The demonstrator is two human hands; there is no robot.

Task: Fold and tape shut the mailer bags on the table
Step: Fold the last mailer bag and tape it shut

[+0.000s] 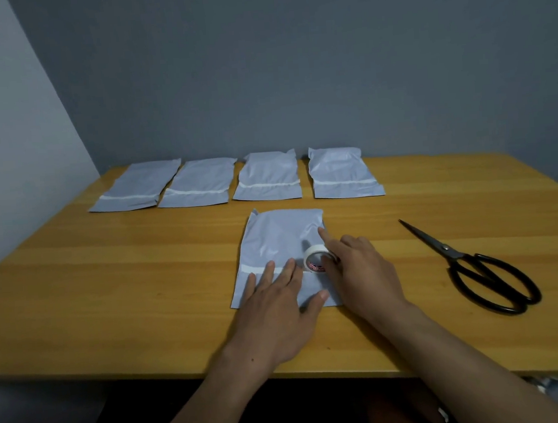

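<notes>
The right hand point(352, 269) has its grip curled round the tape roll point(314, 258); the left hand point(277, 298) lies flat with straight fingers, pressing the tape strip point(252, 269) on the mailer bag point(273, 238), mid-worktop point(110, 291). Should that press slacken, pulling the roll could wrinkle the strip or lift the fold.

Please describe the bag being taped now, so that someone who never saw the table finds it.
Four bags lie in a row at the far edge of the table. A fifth bag lies alone, nearer, left of the scissors. Only it has the left hand pressing it and the right hand holding a tape roll on it.
</notes>
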